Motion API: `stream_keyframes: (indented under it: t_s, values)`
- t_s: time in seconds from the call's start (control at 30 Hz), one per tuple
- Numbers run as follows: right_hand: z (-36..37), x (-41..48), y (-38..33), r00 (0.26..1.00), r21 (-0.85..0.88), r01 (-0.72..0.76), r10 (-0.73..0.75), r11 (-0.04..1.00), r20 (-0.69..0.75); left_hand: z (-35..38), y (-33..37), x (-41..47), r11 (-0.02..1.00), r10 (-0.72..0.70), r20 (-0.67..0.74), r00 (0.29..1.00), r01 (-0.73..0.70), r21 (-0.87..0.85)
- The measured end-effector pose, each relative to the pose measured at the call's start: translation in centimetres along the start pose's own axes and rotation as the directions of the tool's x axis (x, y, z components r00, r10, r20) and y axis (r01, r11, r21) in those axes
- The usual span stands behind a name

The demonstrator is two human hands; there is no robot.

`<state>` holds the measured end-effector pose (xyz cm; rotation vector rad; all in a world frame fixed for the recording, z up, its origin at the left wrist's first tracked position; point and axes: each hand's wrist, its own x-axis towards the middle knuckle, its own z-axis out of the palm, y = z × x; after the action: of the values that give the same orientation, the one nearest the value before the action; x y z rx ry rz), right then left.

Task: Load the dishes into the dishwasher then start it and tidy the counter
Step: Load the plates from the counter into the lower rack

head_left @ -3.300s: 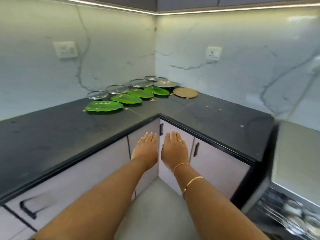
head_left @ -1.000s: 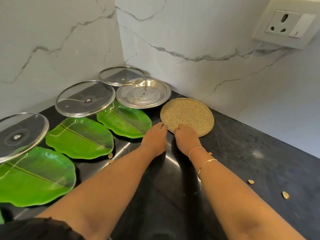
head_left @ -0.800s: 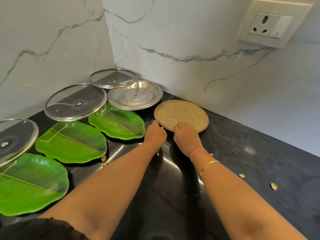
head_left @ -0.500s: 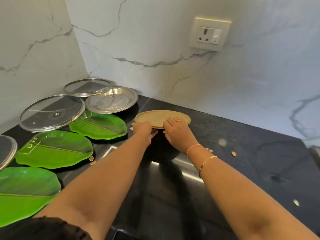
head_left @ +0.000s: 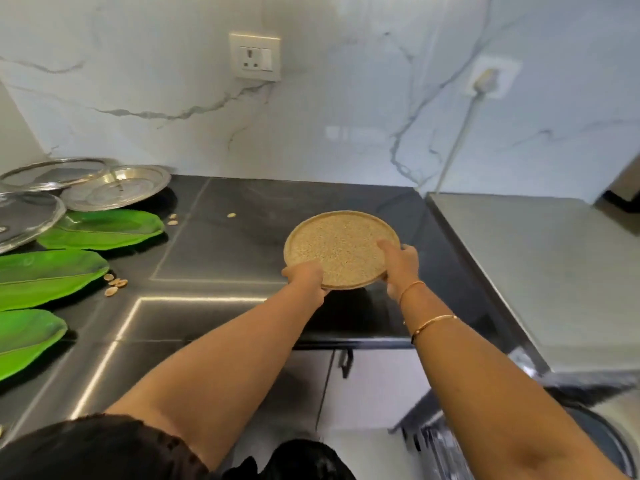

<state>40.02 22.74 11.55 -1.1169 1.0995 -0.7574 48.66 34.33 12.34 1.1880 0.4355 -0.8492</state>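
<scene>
Gripping a round tan plate (head_left: 341,247) with both hands: left hand (head_left: 304,275) curled on the near edge, right hand (head_left: 398,265) curled on the right edge, thumb on top. Rough and grainy on its face, with a thin raised rim. Held nearly flat, face up, just above the shiny black stone counter (head_left: 242,237), near the smooth grey dishwasher top (head_left: 554,271). Well off to the left, lying flat: green leaf-shaped plates (head_left: 100,228), a shiny steel plate (head_left: 116,187), round glass lids (head_left: 27,216) and little tan shells (head_left: 116,284).

Round plate (head_left: 341,249): sitting between left hand (head_left: 304,275) and right hand (head_left: 401,265), over the counter (head_left: 221,244).
Leaf plates (head_left: 100,228): lying left, before the steel plate (head_left: 116,187).
Dishwasher (head_left: 536,271): standing right of the counter.
</scene>
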Motion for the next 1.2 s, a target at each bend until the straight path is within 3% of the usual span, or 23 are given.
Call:
stream_keyframes:
  t_s: [0.13,0.27,0.37,0.63,0.77,0.93,1.2]
  values:
    - [-9.8,-1.7,0.5,0.982,0.032,0.082,-0.075,0.996,-0.175,2.6,-8.4,-1.9,0.960,0.001,0.213,0.977,-0.060,0.273]
    - [-19.3,-3.7,0.8,0.933,-0.111,0.171,-0.197,0.979,-0.302,5.0,-17.1,-6.3,0.972,-0.121,0.189,0.975,0.078,0.220]
    - [-26.5,-5.1,1.1,0.904,-0.182,0.209,-0.261,0.961,-0.338,6.1,-23.5,-10.8,0.942,-0.183,0.234,0.955,0.102,0.320]
    - [-44.4,-8.0,2.1,0.923,-0.367,0.230,-0.322,0.901,-0.211,10.4,-41.6,-19.7,0.899,-0.400,0.239,0.885,0.328,0.292]
    - [-51.0,-8.1,3.5,0.939,-0.530,0.200,-0.315,0.824,-0.135,12.4,-49.5,-21.2,0.866,-0.449,0.158,0.880,0.384,0.321]
    - [-55.1,-6.5,6.4,0.947,-0.722,0.174,-0.314,0.669,-0.062,14.2,-55.4,-19.8,0.787,-0.437,0.025,0.899,0.369,0.495]
    - [-58.3,-0.2,10.9,0.973,-0.859,0.090,-0.227,0.504,-0.031,17.9,-62.7,-13.7,0.651,-0.351,0.047,0.935,0.208,0.730]
